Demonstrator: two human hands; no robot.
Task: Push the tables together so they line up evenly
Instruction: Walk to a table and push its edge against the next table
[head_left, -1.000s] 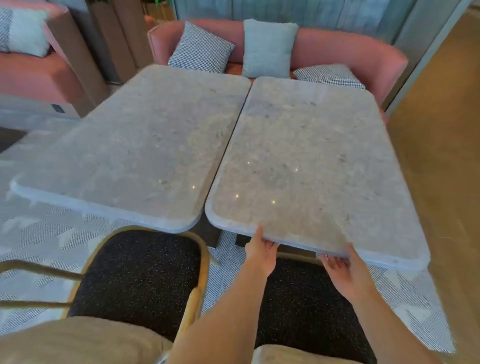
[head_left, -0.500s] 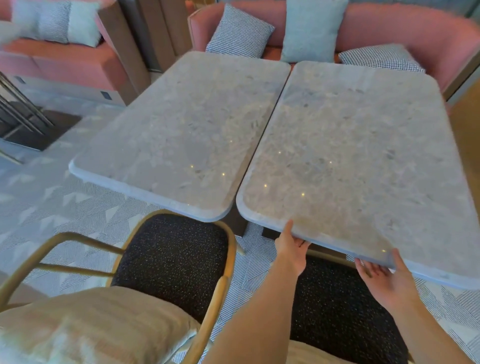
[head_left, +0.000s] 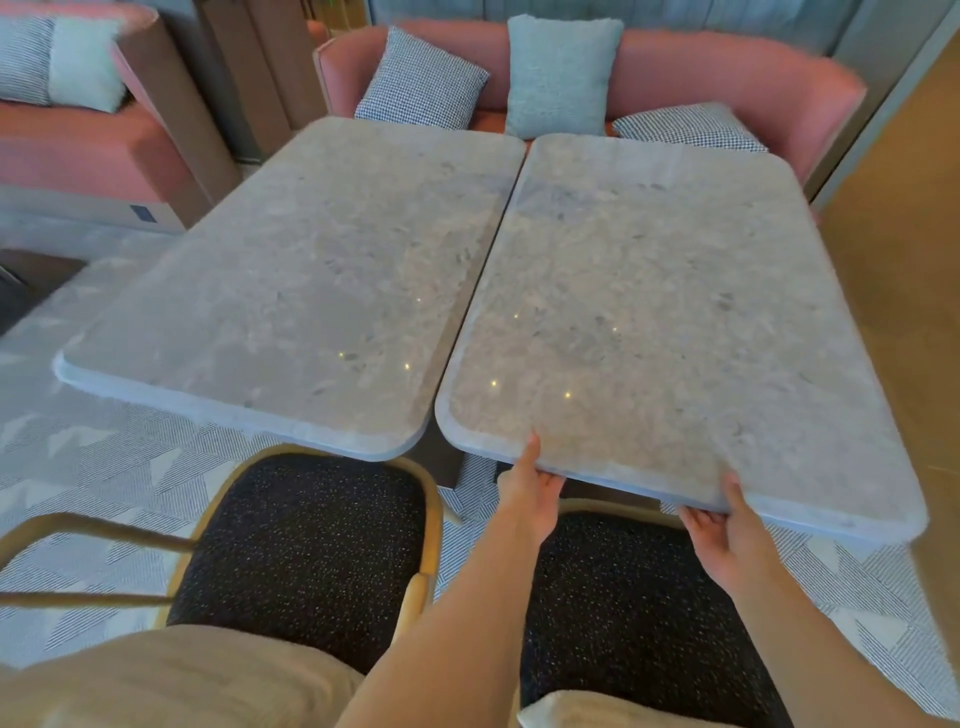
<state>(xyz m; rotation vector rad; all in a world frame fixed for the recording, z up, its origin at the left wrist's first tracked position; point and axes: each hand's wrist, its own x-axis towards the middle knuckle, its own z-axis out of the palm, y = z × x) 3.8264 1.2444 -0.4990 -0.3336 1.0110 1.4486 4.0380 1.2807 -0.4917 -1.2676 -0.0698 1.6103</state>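
nearest, the left hand (head_left: 530, 488) and right hand (head_left: 724, 530) both clamp the near edge of the right table (head_left: 649, 312), thumbs on top, fingers under. compared with a second ago the grip is unchanged, and the slim gap to the left table (head_left: 311, 270) looks much the same. the right table's near end still juts out, so lining up isn't done
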